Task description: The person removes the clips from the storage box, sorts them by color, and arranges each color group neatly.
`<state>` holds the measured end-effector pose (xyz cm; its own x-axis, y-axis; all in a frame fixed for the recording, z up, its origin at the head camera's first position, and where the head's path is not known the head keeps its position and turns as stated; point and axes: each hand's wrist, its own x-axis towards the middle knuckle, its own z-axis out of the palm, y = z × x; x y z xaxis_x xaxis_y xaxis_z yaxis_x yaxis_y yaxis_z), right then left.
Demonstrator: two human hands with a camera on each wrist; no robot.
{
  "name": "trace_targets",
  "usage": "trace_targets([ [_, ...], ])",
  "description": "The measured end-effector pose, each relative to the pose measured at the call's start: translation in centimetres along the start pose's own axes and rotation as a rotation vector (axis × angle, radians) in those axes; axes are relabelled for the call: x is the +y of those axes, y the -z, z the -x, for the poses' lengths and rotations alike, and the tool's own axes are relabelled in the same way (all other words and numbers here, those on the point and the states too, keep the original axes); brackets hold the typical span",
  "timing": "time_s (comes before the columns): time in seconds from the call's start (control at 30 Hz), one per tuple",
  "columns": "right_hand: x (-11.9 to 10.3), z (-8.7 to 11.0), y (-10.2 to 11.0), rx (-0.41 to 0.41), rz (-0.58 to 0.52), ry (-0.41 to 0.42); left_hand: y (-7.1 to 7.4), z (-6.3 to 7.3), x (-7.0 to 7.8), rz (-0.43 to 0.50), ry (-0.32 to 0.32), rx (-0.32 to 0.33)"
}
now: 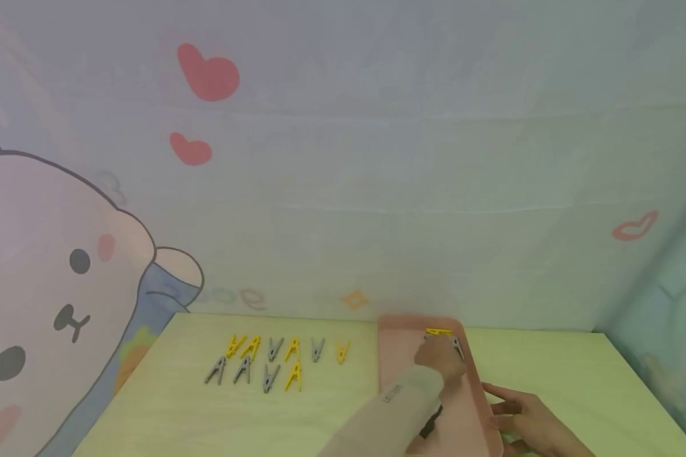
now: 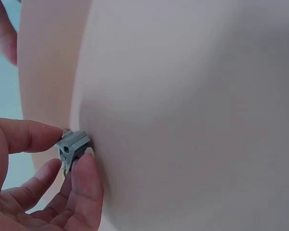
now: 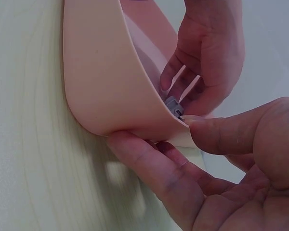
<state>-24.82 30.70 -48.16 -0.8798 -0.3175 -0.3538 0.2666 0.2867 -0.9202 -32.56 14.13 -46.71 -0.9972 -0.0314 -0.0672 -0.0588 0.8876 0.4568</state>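
Observation:
My left hand (image 1: 443, 357) reaches into a pink tray (image 1: 391, 324). Between thumb and fingers it pinches a grey clothespin (image 2: 74, 145) close against the tray's inner wall. Beyond that hand, a yellow clothespin (image 1: 439, 331) lies at the tray's far end, and a grey one (image 1: 456, 344) shows beside the fingers. My right hand (image 1: 528, 419) grips the tray's right side from outside. In the right wrist view, its thumb lies at the rim and its fingers press low on the outer wall, near the tabletop.
Left of the tray, several yellow and grey clothespins (image 1: 270, 377) lie in two rows on the pale wooden table (image 1: 194, 419). A fabric backdrop (image 1: 434, 158) with hearts and a cartoon animal hangs behind the table.

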Motion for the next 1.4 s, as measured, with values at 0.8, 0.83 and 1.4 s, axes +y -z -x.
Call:
trace_targets([
  [0.8,-0.1,-0.2,-0.3,0.022,0.009,-0.016,5.0,0.3,-6.6,0.554,-0.063,-0.065],
  [0.83,-0.1,-0.2,-0.3,0.024,0.013,-0.013,5.4,0.4,-6.7,0.574,-0.056,-0.065],
  [1.4,0.4,-0.2,0.5,0.003,0.013,0.005,9.2,0.7,-11.1,0.652,-0.084,-0.08],
])
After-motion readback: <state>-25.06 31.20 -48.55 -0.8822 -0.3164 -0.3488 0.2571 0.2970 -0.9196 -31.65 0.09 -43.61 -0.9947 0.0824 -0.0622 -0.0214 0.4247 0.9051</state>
